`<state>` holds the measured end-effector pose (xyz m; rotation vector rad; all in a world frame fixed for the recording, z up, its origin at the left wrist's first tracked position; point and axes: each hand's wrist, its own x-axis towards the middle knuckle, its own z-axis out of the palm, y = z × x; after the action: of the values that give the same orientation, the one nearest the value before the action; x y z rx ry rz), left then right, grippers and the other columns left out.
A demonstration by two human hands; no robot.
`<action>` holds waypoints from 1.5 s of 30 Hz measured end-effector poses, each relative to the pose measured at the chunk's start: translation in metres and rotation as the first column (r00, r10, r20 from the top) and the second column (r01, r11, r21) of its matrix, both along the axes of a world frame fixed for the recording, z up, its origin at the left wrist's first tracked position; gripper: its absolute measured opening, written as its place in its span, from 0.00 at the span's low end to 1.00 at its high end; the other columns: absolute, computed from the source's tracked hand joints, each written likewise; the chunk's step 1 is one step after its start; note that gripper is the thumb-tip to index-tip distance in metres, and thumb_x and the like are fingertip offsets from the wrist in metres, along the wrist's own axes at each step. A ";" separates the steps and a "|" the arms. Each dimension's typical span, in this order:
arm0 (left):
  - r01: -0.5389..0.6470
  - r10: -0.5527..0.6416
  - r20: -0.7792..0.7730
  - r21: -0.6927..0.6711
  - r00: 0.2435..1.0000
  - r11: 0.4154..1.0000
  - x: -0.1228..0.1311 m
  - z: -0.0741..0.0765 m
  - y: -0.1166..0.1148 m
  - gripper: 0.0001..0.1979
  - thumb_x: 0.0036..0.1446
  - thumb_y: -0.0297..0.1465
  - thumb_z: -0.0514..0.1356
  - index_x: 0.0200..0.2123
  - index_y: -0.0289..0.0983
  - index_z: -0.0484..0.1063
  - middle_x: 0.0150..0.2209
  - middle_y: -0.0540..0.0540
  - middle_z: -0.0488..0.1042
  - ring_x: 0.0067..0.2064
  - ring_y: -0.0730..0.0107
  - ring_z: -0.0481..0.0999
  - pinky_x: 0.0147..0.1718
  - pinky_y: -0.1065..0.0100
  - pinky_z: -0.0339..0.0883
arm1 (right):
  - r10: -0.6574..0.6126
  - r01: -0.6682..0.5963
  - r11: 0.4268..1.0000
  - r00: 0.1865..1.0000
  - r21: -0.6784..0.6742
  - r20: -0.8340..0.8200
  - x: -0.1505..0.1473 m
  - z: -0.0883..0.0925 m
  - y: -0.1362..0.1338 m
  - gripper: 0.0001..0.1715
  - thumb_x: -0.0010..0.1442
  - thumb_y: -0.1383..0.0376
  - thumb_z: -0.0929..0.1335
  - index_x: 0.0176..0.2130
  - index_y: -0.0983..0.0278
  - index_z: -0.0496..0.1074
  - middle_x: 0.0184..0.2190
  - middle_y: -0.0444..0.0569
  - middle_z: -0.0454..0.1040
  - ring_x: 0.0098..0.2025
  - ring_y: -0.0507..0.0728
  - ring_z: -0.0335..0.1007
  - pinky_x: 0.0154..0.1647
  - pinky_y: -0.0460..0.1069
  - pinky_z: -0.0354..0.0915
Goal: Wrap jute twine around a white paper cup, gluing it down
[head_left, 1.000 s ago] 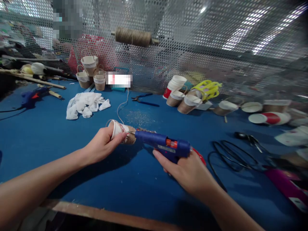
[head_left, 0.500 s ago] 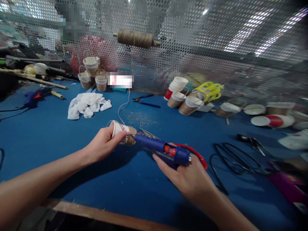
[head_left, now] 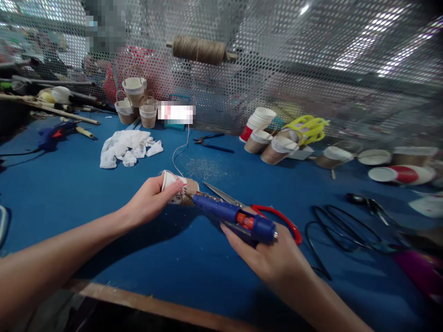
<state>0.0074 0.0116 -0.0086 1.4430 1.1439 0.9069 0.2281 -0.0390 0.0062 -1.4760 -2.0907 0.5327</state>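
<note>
My left hand [head_left: 154, 196] is closed around a paper cup [head_left: 178, 189] tilted on its side, its mouth toward the left. Brown twine covers the base end of the cup, and a loose strand runs up from it. In my right hand [head_left: 273, 253] is a blue glue gun [head_left: 228, 212], fingers wrapped round its grip. The gun's nozzle is at the twine-covered part of the cup; whether it touches, I cannot tell. Scissors with red handles [head_left: 277, 216] lie just behind the gun, partly hidden by it.
Behind are crumpled white cloth [head_left: 126, 146], pliers [head_left: 216, 143] and a twine spool [head_left: 199, 50]. Twine-wrapped cups [head_left: 134, 92] stand at the back left, more cups [head_left: 277, 150] at the right. Another glue gun [head_left: 55, 135] lies far left; a black cable [head_left: 339, 230] coils at right.
The view has shifted slightly. The glue gun's nozzle now sits a little lower against the cup, and more of the scissors' blades shows. Both hands keep their hold.
</note>
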 end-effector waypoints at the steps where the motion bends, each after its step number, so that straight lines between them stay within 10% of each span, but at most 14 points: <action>1: 0.000 0.000 0.016 -0.015 1.000 1.000 0.000 0.000 0.000 0.19 0.55 0.42 0.53 0.35 0.30 0.73 0.32 0.44 0.76 0.30 0.71 0.71 0.32 0.70 0.64 | 0.004 -0.004 1.000 1.000 0.004 0.000 0.000 0.000 0.000 0.06 0.55 0.62 0.64 0.33 0.61 0.68 0.31 0.48 0.75 0.34 0.57 0.72 0.33 0.50 0.67; 26: -0.054 0.115 0.265 -0.226 0.957 0.973 0.006 0.005 0.000 0.12 0.53 0.35 0.57 0.30 0.32 0.73 0.30 0.44 0.78 0.28 0.73 0.73 0.31 0.71 0.65 | 0.002 -0.002 1.000 1.000 0.018 -0.012 -0.003 0.002 -0.003 0.03 0.54 0.62 0.64 0.29 0.58 0.65 0.22 0.44 0.70 0.24 0.55 0.67 0.25 0.50 0.66; 45: 0.057 -0.057 -0.001 0.084 0.998 0.995 0.001 0.005 -0.004 0.16 0.57 0.38 0.52 0.37 0.32 0.73 0.35 0.44 0.77 0.34 0.70 0.72 0.35 0.71 0.65 | 0.015 -0.016 1.000 0.998 -0.007 -0.067 -0.001 0.010 0.000 0.04 0.52 0.62 0.65 0.27 0.59 0.65 0.24 0.47 0.72 0.26 0.57 0.69 0.27 0.51 0.67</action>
<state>0.0082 0.0072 -0.0041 1.5356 1.0696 0.9253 0.2271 -0.0394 0.0159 -1.4276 -2.0520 0.5885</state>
